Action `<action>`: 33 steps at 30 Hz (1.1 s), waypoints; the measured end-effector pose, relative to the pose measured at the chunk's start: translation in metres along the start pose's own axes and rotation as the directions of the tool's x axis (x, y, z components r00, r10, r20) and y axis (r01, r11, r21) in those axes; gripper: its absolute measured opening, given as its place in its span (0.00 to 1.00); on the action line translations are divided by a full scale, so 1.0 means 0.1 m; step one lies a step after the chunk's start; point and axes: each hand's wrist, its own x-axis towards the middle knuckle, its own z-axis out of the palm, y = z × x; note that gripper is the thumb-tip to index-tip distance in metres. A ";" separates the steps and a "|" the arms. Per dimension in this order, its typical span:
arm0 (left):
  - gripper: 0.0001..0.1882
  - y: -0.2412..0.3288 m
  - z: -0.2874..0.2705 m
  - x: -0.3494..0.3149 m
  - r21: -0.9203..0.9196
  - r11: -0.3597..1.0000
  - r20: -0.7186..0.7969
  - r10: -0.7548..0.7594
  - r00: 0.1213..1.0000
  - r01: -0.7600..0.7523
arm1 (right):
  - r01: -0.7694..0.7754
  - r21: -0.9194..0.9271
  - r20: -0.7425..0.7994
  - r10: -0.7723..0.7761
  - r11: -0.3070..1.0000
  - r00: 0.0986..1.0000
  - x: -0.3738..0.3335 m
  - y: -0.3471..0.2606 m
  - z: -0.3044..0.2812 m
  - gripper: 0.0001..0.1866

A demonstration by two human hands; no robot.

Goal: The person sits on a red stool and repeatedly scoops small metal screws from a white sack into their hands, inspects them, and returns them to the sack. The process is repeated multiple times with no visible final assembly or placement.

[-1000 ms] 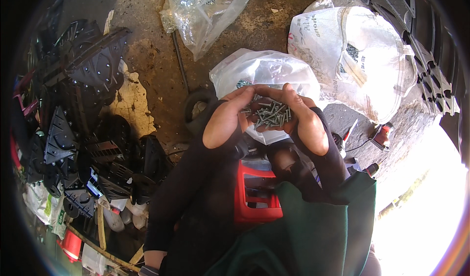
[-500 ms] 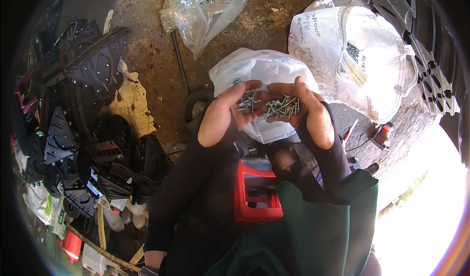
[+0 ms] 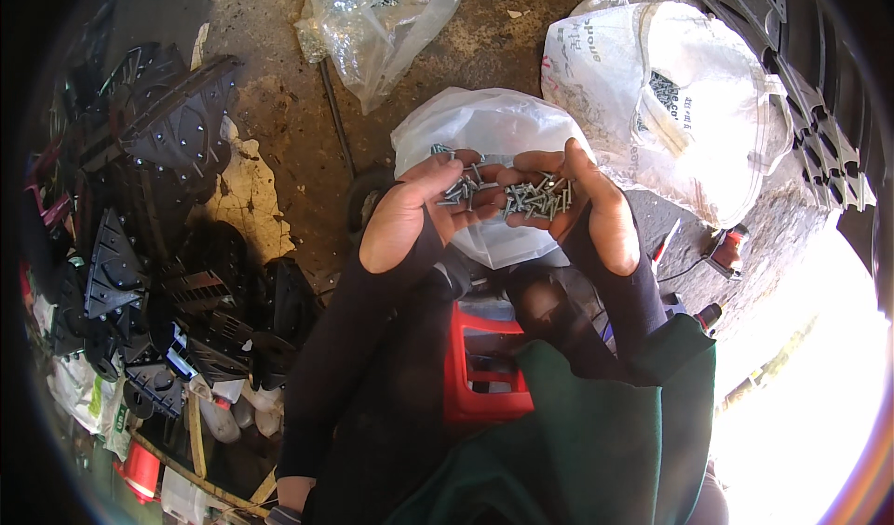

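Observation:
My left hand [image 3: 410, 204] is cupped palm-up, with a loose heap of small silvery screws [image 3: 466, 186] on its palm and fingers. In my right hand [image 3: 596, 204], cupped the same way, lies a larger heap of screws [image 3: 540, 199]. The fingertips of both hands come close together, thumbs on the outer sides. Beneath them is a white translucent plastic bag [image 3: 494, 114], more screws showing at its left by my left fingers. What else the bag holds is hidden by my hands.
A white woven sack [image 3: 717, 143] with metal pieces stands right; a clear plastic bag [image 3: 382, 41] lies at the far side. Black metal brackets [image 3: 177, 125] pile up on the left. A red stool [image 3: 484, 404] is below, a red-and-black tool [image 3: 728, 250] at right.
Both hands stay cupped around the screws. My left hand has shifted slightly left and the screws on it lie more spread out. The whole view has moved a little.

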 end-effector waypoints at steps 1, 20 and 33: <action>0.19 0.00 0.00 0.00 -0.004 1.000 0.015 0.014 1.000 -0.014 | -0.001 0.006 -0.015 0.001 1.000 1.000 0.00 0.00 0.00 0.33; 0.22 -0.05 0.06 0.03 -0.071 0.996 0.118 0.066 0.991 -0.058 | 0.039 0.163 0.139 -0.062 0.986 0.988 -0.05 0.01 0.14 0.37; 0.24 -0.09 0.02 0.08 -0.100 0.992 0.135 -0.058 0.989 0.072 | 0.019 -0.460 0.204 0.085 0.887 0.975 -0.47 -0.24 0.57 0.42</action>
